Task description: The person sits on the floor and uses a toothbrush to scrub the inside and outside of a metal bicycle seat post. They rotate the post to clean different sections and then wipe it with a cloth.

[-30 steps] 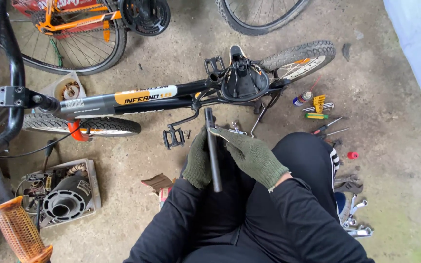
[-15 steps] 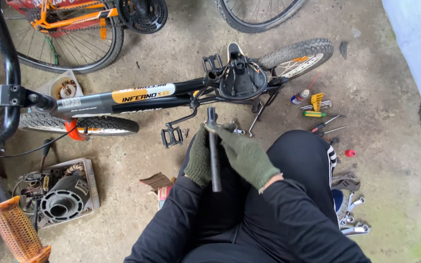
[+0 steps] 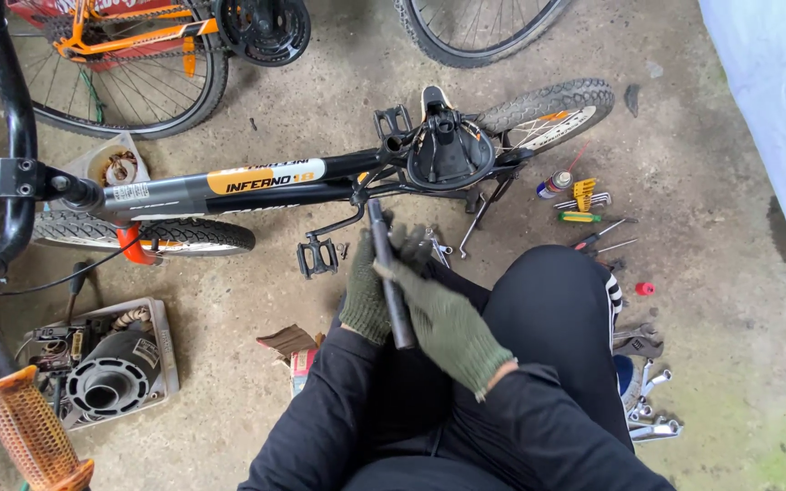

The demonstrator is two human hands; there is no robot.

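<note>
**Dark Metal Tube Held in Two Gloved Hands Beside a Small Bicycle**

A dark metal tube (image 3: 387,273) is held upright in front of a seated person, its upper end near the crank area of a small black bicycle (image 3: 320,177) that lies on its side on the concrete floor (image 3: 720,236). The tube is gripped by both hands, each in a green knit glove. The left hand (image 3: 366,295) is wrapped around the tube from the left, its fingers closed on the shaft. The right hand (image 3: 448,323) is laid across the lower part of the tube, its fingers curled around it from the right, so that the tube is clamped between the two hands above the person's lap. Black trousers and black sleeves are seen below.

The bicycle's black saddle (image 3: 448,150) is seen just above the hands, and a black pedal (image 3: 317,257) lies on the floor just left of the left hand. The rear wheel (image 3: 552,109) is turned toward the upper right.

To the right of the bicycle a spray can (image 3: 554,185), a yellow set of hex keys (image 3: 584,193) and several screwdrivers (image 3: 598,238) are scattered. Shiny spanners (image 3: 652,409) are piled beside the person's right leg. At the lower left a grey tray with motor parts (image 3: 106,364) is placed, and an orange handlebar grip (image 3: 29,432) is seen in the near corner. An orange bicycle (image 3: 129,45) stands at the top left.
</note>
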